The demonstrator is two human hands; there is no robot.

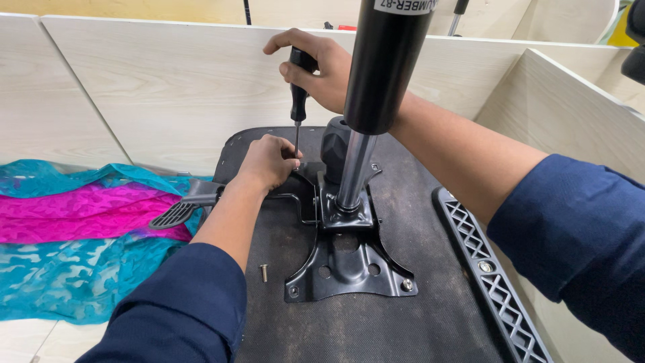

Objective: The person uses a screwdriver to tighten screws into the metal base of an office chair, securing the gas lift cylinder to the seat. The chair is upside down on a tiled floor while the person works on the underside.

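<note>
My right hand [322,67] grips the black handle of a screwdriver [297,101], held upright with its tip down at the far left corner of a black metal chair mechanism plate [349,269]. My left hand [267,161] rests closed at the screwdriver's tip, fingers pinched around the shaft or screw there; what it pinches is hidden. The plate lies on the dark underside of a chair seat [416,323]. A gas lift cylinder [376,87] with a chrome rod stands up from the plate's middle. One loose screw [264,272] lies on the seat left of the plate.
A black plastic armrest bracket [490,275] with a lattice pattern runs along the seat's right edge. A black lever paddle [176,214] sticks out left. Blue and pink patterned cloth [74,235] lies to the left. Light wooden panels [168,87] wall in the bench.
</note>
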